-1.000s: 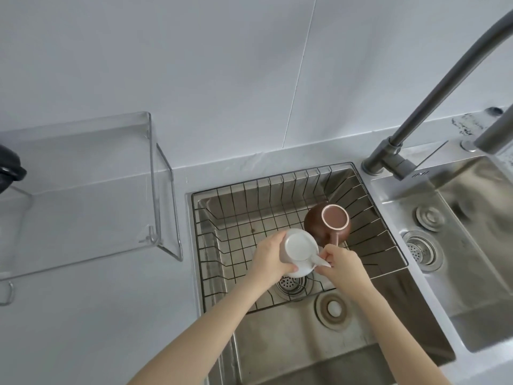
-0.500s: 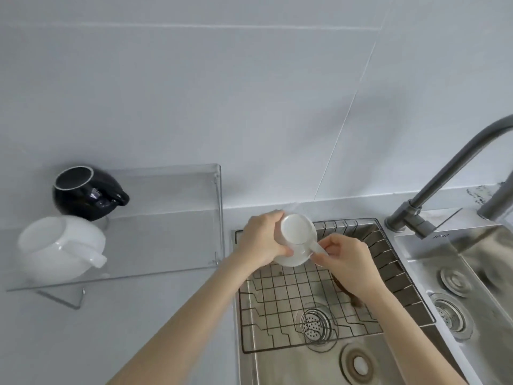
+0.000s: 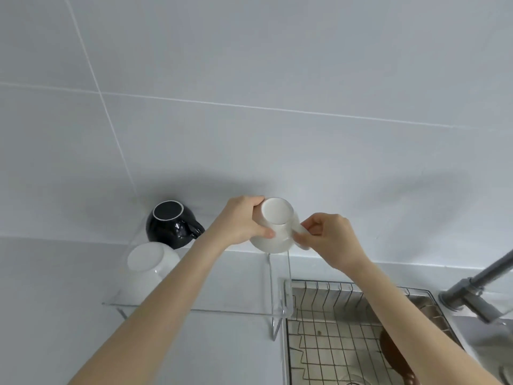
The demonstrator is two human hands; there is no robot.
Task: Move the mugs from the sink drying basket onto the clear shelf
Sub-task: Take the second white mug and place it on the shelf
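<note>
Both hands hold a small white mug [image 3: 276, 225] upside down over the right end of the clear shelf [image 3: 238, 298], near the wall. My left hand [image 3: 241, 220] wraps its side; my right hand [image 3: 327, 240] pinches its handle. On the shelf's left part rest a black mug [image 3: 170, 225] and a larger white mug [image 3: 147, 266], both bottom up. A brown mug [image 3: 394, 354] lies in the wire drying basket [image 3: 327, 345], partly hidden behind my right forearm.
The basket sits in a steel sink [image 3: 433, 309] at the lower right. A grey tap [image 3: 477, 284] rises at the right edge. A white tiled wall [image 3: 249, 107] stands behind the shelf, and a grey counter [image 3: 55, 301] runs beneath it.
Both hands lifted the small white mug out of the basket and carried it up and left to above the shelf's right end. The view swung left and up.
</note>
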